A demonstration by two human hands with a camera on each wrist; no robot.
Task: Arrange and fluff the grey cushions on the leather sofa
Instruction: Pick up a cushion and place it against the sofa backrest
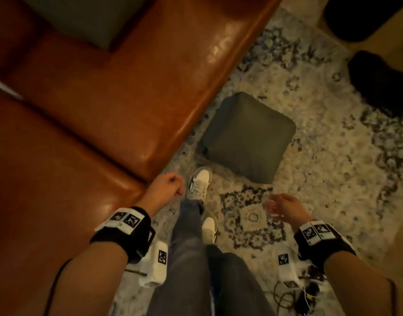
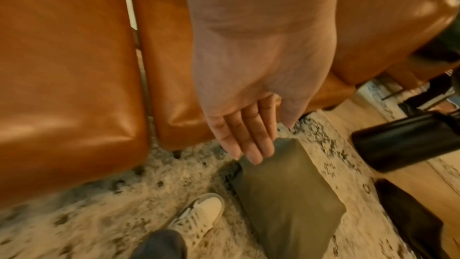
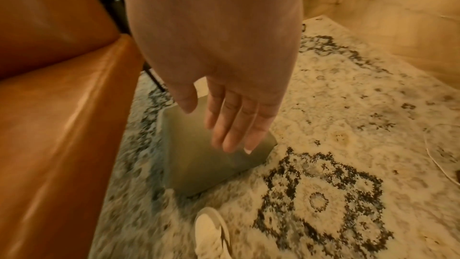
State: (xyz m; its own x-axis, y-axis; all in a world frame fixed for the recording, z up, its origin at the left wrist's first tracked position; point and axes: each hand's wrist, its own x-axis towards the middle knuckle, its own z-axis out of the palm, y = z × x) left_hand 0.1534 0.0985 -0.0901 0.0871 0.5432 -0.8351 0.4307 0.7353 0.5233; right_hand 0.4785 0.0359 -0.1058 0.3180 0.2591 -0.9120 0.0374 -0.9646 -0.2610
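A grey cushion (image 1: pixel 246 137) lies flat on the rug, close to the front edge of the brown leather sofa (image 1: pixel 127 99). A second grey cushion (image 1: pixel 81 19) rests on the sofa seat at the top left, partly cut off. My left hand (image 1: pixel 170 185) hangs beside the sofa corner and holds nothing; in the left wrist view the left hand (image 2: pixel 244 141) has relaxed fingers above the floor cushion (image 2: pixel 286 204). My right hand (image 1: pixel 278 206) is empty and blurred. In the right wrist view this right hand (image 3: pixel 234 125) spreads straight fingers over the cushion (image 3: pixel 199 164), apart from it.
A patterned cream and dark rug (image 1: pixel 332 156) covers the floor. My white sneakers (image 1: pixel 199 183) stand just short of the cushion. Black objects (image 1: pixel 383 83) lie at the right, a dark round one (image 1: pixel 360 17) at the top right. Cables (image 1: pixel 298 290) trail by my right forearm.
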